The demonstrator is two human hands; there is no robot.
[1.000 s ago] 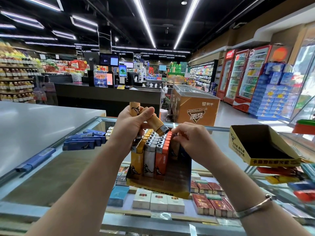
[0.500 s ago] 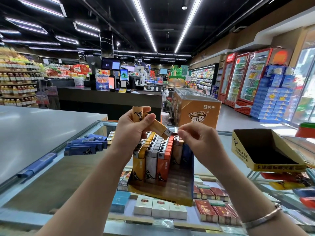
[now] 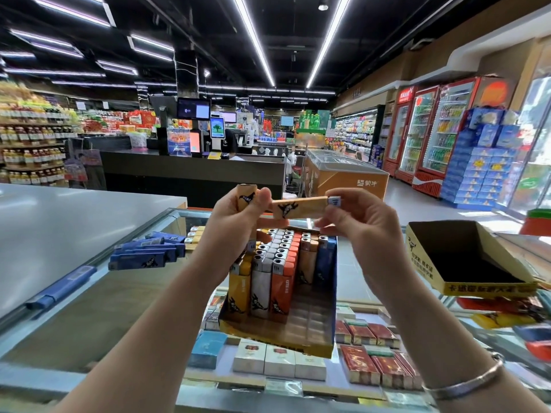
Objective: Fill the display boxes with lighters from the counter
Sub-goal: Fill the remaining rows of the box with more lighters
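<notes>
Above the glass counter point(image 3: 89, 308), near its middle: a tan lighter point(image 3: 301, 206) lying flat in the air, metal cap pointing right. Pinched at the cap end by the right hand point(image 3: 366, 234), thumb below and curled fingers on top; touched at the other end by the left hand point(image 3: 235, 225). Also gripped in the left hand, fingers wrapped round, a second tan lighter point(image 3: 246, 196) standing up. Best next, probably: turn the flat lighter upright, cap on top, and slide it straight down into a free slot of the box point(image 3: 280, 338) below. Go slow, so as not to knock the neighbours. Keep the pinch high near the cap, so fingers stay out of the slot. Inside the box: neat rows of lighters standing up, yellow, white, orange, tan and blue, packed toward the back, with front slots bare and the right side only partly filled. Tan lighter looks like a small flat stick with a dark horse picture on the side. More to fetch: blue lighters point(image 3: 143, 254) piled near the counter's left edge, more colours at the right edge under a second box point(image 3: 465, 257), which has nothing inside.
</notes>
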